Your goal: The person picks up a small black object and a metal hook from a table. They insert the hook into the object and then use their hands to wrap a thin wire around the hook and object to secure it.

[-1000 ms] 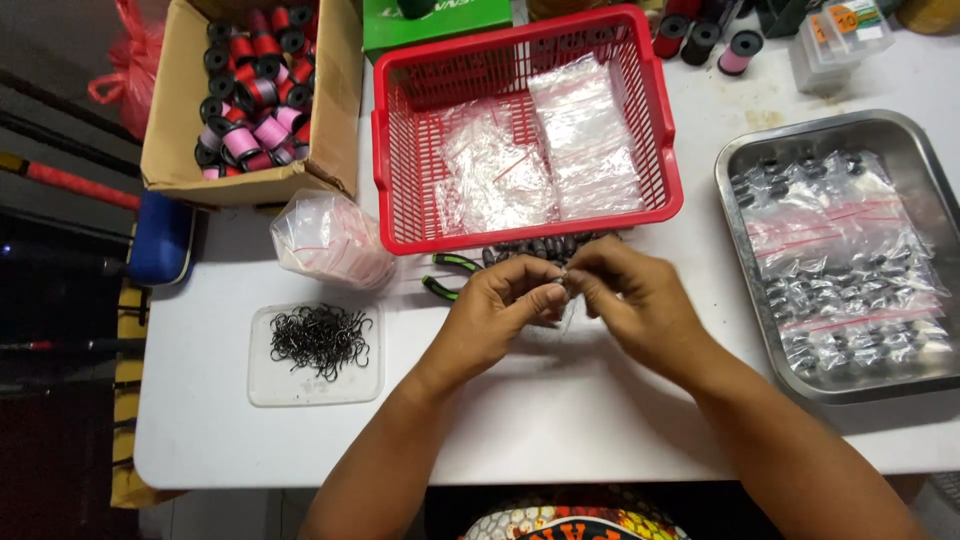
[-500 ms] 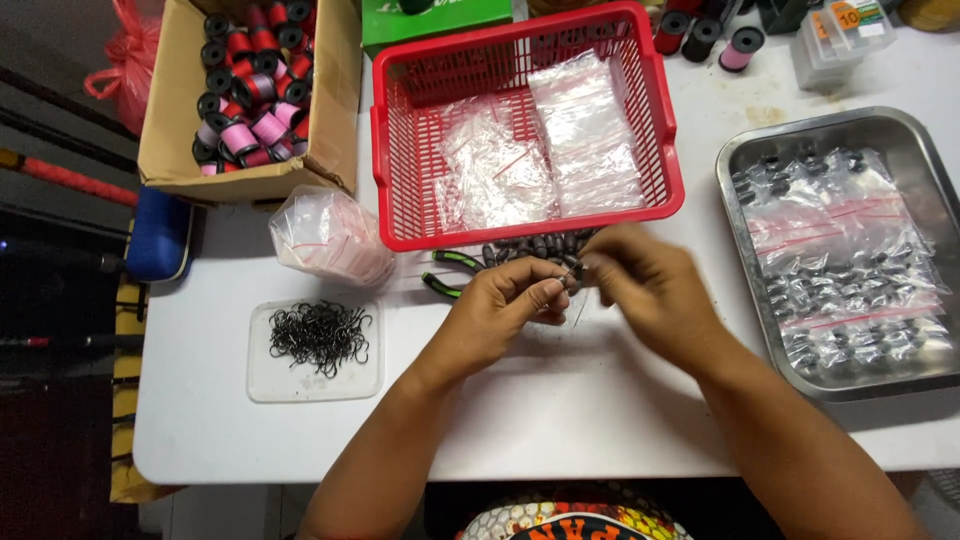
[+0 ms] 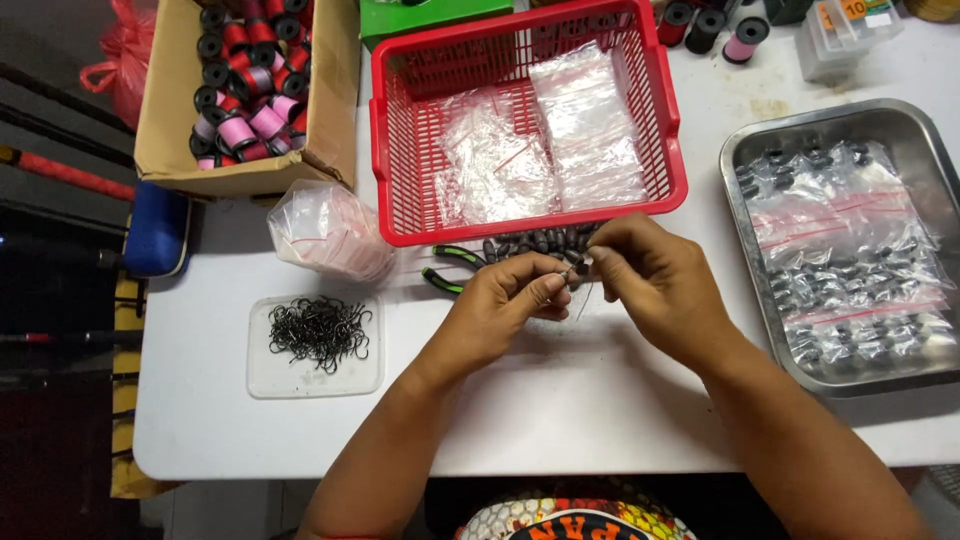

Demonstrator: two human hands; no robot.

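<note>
head view: I see both hands meeting just below the red basket (image 3: 676, 150)
sinker (image 3: 578, 271): small, dark, oval
grip: left hand (image 3: 505, 310) and right hand (image 3: 650, 280) fingertips pinched on it
spot: over the white table (image 3: 600, 420)

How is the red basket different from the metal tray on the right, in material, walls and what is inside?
The red basket is plastic with open lattice walls, while the metal tray is shiny with solid, lower walls. The basket holds clear bags that look almost empty; the tray's clear bags are filled with small dark pieces. The basket stands behind both hands, the tray to their right. Both are rectangular, rest on the white table and hold clear plastic bags.
</note>
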